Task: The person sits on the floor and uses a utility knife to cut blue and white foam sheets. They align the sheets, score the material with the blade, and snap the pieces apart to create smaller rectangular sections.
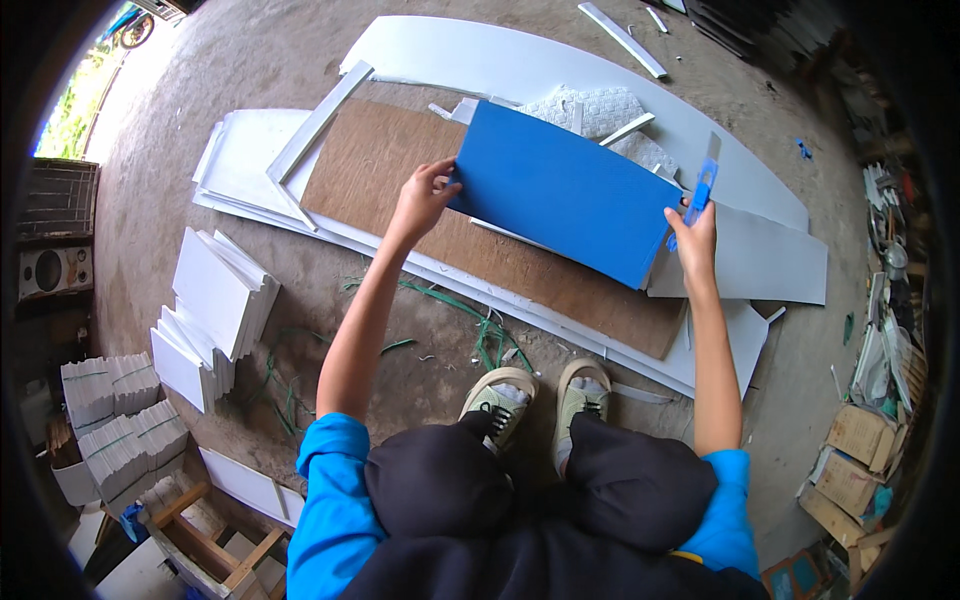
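Centrally, a rectangular blue panel (560, 200) was held slantwise over a brown plywood board (390, 150), between two bare hands reaching forward from bright blue sleeves (335, 470). The left hand (427, 203) had its grip closed at the panel's left edge, pinching it between thumb and fingers. The right hand (692, 238) was at the opposite edge, its grip wrapped around a blue utility knife (705, 185) while the thumb lay at the panel's edge. The knife's blade was out and pointed toward the top of the view. Whether the panel's underside touched the plywood could not be told.

The plywood lay on a spread of large white sheets (245, 150) on a concrete floor (150, 190). Beyond the panel lay a textured white sheet (590, 108); to the left, long white strips (320, 123) met at an angle across the plywood's corner. Closer in, tangled green twine (490, 335) lay in front of pale green shoes (573, 420). Further left, white panels (215, 290) leaned together, with tied white bundles (115, 385) lower down. Cardboard boxes (845, 480) were piled at the far right.
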`<state>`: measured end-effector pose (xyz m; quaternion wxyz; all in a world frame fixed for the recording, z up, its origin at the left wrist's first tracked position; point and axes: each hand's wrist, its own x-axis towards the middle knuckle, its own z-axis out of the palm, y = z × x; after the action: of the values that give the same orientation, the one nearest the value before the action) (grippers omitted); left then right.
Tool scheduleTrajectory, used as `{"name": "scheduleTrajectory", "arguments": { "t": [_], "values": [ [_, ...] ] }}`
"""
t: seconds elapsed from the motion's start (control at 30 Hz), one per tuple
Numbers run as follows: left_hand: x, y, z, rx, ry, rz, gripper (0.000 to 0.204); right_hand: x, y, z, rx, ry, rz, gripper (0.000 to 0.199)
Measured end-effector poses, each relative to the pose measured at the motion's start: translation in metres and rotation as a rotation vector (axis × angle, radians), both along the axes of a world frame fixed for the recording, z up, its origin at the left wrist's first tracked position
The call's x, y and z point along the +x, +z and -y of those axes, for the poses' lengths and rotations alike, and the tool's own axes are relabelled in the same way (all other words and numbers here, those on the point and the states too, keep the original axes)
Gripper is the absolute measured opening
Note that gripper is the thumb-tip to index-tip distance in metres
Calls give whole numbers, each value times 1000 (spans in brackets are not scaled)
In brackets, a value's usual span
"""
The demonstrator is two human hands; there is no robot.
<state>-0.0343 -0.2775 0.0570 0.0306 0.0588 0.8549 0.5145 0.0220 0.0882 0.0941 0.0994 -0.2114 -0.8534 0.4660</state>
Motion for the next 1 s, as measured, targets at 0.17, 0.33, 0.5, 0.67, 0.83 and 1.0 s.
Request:
{"name": "scheduleTrajectory", "arguments": {
  "t": [0.17, 0.33, 0.5, 0.67, 0.83, 1.0],
  "values": [
    [1, -23, -15, -237, -52, 80, 43, -15, -22, -11, 126, -11, 207, 37],
    [3, -34, -21, -251, -77, 82, 39, -17, -45, -28, 71, -38, 184, 35],
    [2, -55, -18, -169, -25, -11, 34, -14, -52, -22, 151, -42, 152, 33],
    [-4, -56, -39, -315, -21, -27, 34, -2, -51, -25, 98, -72, 230, 35],
    [2, -59, -30, -348, -8, 49, 34, -1, -39, -12, 38, -93, 219, 33],
    [27, -40, -15, -228, 158, 15, 38, 11, -25, 16, -30, -2, 41, 33]
  ]
}}
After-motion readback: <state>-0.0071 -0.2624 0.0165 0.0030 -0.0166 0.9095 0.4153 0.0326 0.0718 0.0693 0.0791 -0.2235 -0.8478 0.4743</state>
